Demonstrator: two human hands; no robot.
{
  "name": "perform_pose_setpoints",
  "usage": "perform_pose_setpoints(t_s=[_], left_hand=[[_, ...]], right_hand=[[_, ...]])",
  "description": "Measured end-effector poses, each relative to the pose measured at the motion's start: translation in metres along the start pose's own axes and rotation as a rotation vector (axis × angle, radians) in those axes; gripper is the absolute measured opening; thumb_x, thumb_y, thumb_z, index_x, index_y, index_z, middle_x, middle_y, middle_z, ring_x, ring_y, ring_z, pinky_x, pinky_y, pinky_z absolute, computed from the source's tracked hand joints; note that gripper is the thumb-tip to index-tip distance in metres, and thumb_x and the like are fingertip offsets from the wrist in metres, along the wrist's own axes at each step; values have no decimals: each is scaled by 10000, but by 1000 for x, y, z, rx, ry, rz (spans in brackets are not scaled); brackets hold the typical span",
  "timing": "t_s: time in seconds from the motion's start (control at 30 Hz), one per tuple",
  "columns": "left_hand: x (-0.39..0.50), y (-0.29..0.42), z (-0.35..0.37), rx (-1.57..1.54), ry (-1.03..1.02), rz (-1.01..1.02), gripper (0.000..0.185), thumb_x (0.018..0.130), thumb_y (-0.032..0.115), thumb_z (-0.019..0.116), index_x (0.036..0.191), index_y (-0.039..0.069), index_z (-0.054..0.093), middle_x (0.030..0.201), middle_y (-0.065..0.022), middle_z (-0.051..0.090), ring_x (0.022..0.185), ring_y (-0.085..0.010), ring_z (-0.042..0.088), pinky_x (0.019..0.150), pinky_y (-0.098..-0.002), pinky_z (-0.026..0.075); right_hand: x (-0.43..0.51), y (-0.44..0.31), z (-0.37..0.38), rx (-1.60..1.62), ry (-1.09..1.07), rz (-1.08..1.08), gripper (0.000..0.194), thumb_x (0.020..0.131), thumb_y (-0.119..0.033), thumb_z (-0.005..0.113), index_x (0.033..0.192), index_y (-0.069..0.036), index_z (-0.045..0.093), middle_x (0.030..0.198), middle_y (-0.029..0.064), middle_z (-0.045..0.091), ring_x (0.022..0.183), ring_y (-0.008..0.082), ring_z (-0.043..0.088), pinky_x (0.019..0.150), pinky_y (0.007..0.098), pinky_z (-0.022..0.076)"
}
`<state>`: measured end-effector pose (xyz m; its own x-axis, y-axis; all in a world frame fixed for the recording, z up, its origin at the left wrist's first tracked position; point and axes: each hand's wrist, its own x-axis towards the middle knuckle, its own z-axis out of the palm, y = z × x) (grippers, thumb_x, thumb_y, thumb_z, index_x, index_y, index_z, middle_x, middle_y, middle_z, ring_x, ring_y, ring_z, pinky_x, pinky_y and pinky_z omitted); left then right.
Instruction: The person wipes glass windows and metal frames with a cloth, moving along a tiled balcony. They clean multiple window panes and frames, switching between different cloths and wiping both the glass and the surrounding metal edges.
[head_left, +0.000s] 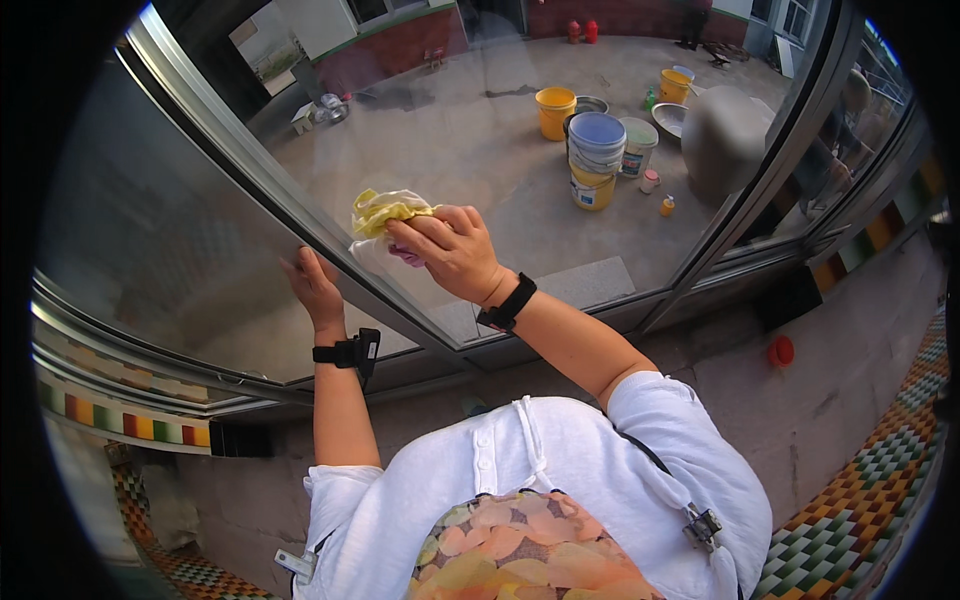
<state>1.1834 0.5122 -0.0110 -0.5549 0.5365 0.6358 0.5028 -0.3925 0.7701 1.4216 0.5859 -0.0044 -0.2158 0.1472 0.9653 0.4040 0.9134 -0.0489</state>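
Observation:
My right hand (456, 247) grips a bunched yellow, white and purple cloth (390, 214) and presses it towards a large glass pane (435, 142) in a metal frame. Part of the cloth sits under my fingers, out of sight. Lower and to the left, my left hand (316, 289) is raised with its fingers apart and holds nothing. It is at the edge of the left glass panel (172, 247), beside the slanting metal frame bar (300, 225); I cannot tell how firmly it touches. Black straps circle both wrists.
Beyond the glass, a paved yard holds stacked buckets (596, 157), a yellow bucket (556, 112), a metal basin (670, 118) and a yellow pump bottle (667, 205). A person (836, 150) shows through the right-hand pane. On my side, a red pot (781, 351) stands on the floor near patterned tiles (862, 472).

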Motion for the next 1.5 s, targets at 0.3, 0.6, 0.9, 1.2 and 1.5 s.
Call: perform_pose_setpoints(t_s=[0.3, 0.6, 0.9, 1.2, 1.5], left_hand=[[-1, 2, 3, -34, 36, 32, 420, 1078, 449, 534, 1066, 29, 527, 869, 32, 512, 800, -95, 470, 733, -257, 404], [3, -2, 1, 29, -12, 72, 473, 1080, 496, 496, 994, 32, 525, 848, 12, 494, 801, -123, 465, 748, -285, 412], [-2, -15, -1, 77, 92, -66, 590, 1058, 579, 475, 930, 18, 606, 893, -22, 559, 860, -147, 519, 797, -309, 437], [2, -34, -16, 130, 47, -147, 666, 1048, 648, 417, 939, 20, 611, 795, -19, 556, 746, -145, 513, 667, -313, 411], [1, -29, -3, 98, 121, -52, 583, 1036, 651, 452, 919, 95, 580, 732, 43, 533, 623, -86, 461, 560, -250, 354]], right_hand=[[-39, 63, -62, -163, -9, 107, 391, 773, -98, 723, 1134, -241, 771, 1105, -68, 628, 985, 181, 568, 877, 349, 424], [-79, 244, -194, -363, 504, 546, 465, 794, 14, 690, 1250, -72, 702, 1117, 131, 668, 1053, 307, 631, 953, 396, 519], [-105, 189, -130, -243, 556, 712, 428, 863, -48, 727, 1275, -4, 622, 1223, 137, 604, 1098, 281, 607, 960, 367, 488], [-101, 33, -16, -27, 14, 295, 366, 757, -95, 736, 1102, -217, 726, 1110, -34, 616, 1024, 210, 593, 848, 369, 501], [-145, 72, -48, -178, -144, 184, 303, 772, -178, 732, 1057, -282, 724, 1113, -86, 608, 1014, 140, 586, 882, 332, 431]])
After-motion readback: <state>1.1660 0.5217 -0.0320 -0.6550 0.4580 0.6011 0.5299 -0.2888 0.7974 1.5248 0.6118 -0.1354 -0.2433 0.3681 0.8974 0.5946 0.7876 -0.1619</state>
